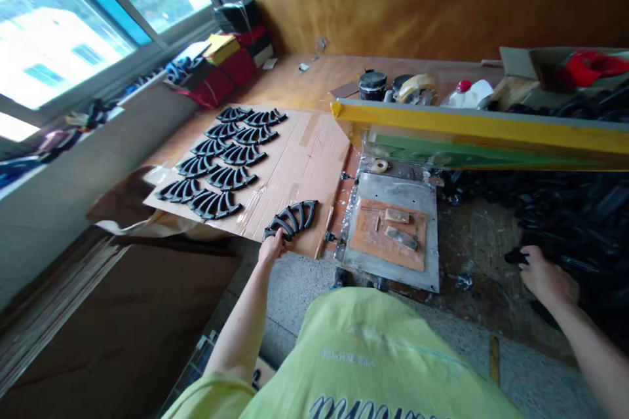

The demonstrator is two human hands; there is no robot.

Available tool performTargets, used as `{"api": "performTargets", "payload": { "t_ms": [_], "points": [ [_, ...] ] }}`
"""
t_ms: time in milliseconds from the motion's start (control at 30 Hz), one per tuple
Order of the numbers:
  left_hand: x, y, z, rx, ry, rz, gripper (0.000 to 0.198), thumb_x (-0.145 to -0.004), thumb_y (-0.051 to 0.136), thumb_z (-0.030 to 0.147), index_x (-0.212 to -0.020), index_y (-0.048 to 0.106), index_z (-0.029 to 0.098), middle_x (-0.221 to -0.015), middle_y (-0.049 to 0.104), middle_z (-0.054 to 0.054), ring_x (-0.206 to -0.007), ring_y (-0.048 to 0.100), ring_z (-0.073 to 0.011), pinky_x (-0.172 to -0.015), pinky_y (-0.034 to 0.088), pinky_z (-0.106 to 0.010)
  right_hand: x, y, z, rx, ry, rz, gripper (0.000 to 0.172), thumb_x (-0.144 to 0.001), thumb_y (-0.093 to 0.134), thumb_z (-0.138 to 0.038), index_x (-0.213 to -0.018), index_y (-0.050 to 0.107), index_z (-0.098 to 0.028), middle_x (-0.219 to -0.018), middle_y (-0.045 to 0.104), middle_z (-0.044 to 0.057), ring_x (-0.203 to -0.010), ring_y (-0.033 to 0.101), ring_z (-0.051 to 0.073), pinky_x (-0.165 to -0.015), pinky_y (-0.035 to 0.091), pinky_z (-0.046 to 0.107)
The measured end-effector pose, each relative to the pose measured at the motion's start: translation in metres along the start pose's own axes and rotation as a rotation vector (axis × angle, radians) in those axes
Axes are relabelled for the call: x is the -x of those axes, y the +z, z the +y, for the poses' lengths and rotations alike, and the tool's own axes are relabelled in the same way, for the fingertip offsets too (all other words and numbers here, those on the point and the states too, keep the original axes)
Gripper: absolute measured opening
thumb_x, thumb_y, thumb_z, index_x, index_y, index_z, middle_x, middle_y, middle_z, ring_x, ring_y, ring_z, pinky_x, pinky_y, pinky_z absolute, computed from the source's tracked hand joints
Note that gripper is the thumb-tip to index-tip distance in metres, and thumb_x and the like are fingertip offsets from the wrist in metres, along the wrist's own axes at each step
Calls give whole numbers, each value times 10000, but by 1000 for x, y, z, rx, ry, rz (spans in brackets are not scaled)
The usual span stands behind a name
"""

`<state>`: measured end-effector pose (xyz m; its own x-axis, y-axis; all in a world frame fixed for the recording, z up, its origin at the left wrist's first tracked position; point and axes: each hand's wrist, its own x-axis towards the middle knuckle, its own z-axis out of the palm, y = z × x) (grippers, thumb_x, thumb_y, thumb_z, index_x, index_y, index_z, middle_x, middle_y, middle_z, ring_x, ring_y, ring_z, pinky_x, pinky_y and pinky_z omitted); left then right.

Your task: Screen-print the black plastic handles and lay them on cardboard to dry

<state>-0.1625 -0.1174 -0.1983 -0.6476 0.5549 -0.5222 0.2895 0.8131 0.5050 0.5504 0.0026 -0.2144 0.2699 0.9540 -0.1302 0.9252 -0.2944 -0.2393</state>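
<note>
At the near edge of a cardboard sheet (295,170), my left hand (273,246) has its fingers closed on the end of a black fan-shaped slatted part (297,217). Farther left on the sheet, several similar black fan-shaped parts (238,156) lie in two columns. Over on the right, my right hand (546,278) pinches a small black piece (515,256) beside a dark pile of black parts (599,209). Between my hands lies a metal plate (431,236) with a wooden board (363,236) and small blocks (401,238) on it.
A yellow-edged panel (481,119) stands across the bench above the metal plate. Behind it are a black jar (372,85), tape rolls (417,88) and an open carton (521,69). Red boxes (211,86) sit by the window at left. Small clamps (330,236) line the plate's left side.
</note>
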Motion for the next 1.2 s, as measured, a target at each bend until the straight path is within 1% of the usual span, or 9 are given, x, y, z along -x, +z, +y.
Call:
{"api": "performTargets", "payload": {
  "t_ms": [67,133,267,367,500,667,867,1033,1200],
  "points": [
    [6,-7,6,-101,-61,24,510,-856,461,607,-715,684,171,-546,629,-133,-641,677,-329,-632,529,-422,7,-3,-20,-33,-91,69,327,-763,519,-334,-1059,654,-367,-1067,683,243,-853,672,390,-649,450,543],
    [18,-5,13,-182,-61,118,494,-861,470,604,-847,699,166,-768,699,-180,-874,690,-370,-780,520,-473,19,-7,-56,-74,-237,129,406,-839,441,-323,-1204,617,-311,-1182,665,207,-1011,653,371,-758,501,527],
    [49,32,27,-305,180,369,530,-900,464,551,-1273,600,200,-1360,566,-189,-1266,509,-361,-1009,423,-492,55,-10,-157,-196,-630,141,383,-946,388,-253,-1214,657,-200,-1187,672,142,-1081,628,269,-967,504,434],
    [63,66,39,-391,325,432,645,-879,509,569,-1393,535,180,-1491,453,-179,-1338,418,-373,-1064,380,-485,79,-4,-224,-223,-892,93,386,-963,384,-171,-1211,680,-176,-1170,688,118,-1095,607,236,-1008,489,395],
    [59,88,55,-389,248,454,762,-850,498,650,-1415,512,139,-1515,421,-198,-1364,356,-413,-1081,331,-530,93,9,-272,-176,-1074,51,383,-940,412,-104,-1174,707,-176,-1153,702,108,-1068,615,235,-960,518,399],
    [44,93,70,-325,122,470,673,-857,470,627,-1314,588,147,-1503,436,-206,-1359,345,-445,-1054,292,-623,89,24,-287,-182,-1164,168,402,-907,433,-67,-1136,724,-223,-1077,727,96,-993,644,243,-838,573,406],
    [41,88,69,-340,120,500,499,-844,548,523,-1179,680,178,-1432,539,-142,-1315,418,-388,-1028,359,-563,75,40,-283,-207,-1219,263,406,-896,401,-30,-1070,735,-183,-1031,735,84,-968,652,225,-841,566,376],
    [12,67,67,-373,303,493,478,-816,633,502,-1204,700,232,-1417,574,-95,-1323,445,-355,-1041,391,-493,70,42,-265,-183,-1267,308,372,-969,381,-123,-1137,709,-177,-1101,730,75,-1016,660,205,-903,541,345],
    [-64,46,120,-374,640,400,484,-765,726,471,-1198,714,254,-1419,579,-87,-1341,437,-363,-1091,354,-498,61,42,-251,-79,-1245,467,323,-998,448,-307,-1096,726,-175,-1069,748,77,-941,705,199,-832,561,304]
  ]
}}
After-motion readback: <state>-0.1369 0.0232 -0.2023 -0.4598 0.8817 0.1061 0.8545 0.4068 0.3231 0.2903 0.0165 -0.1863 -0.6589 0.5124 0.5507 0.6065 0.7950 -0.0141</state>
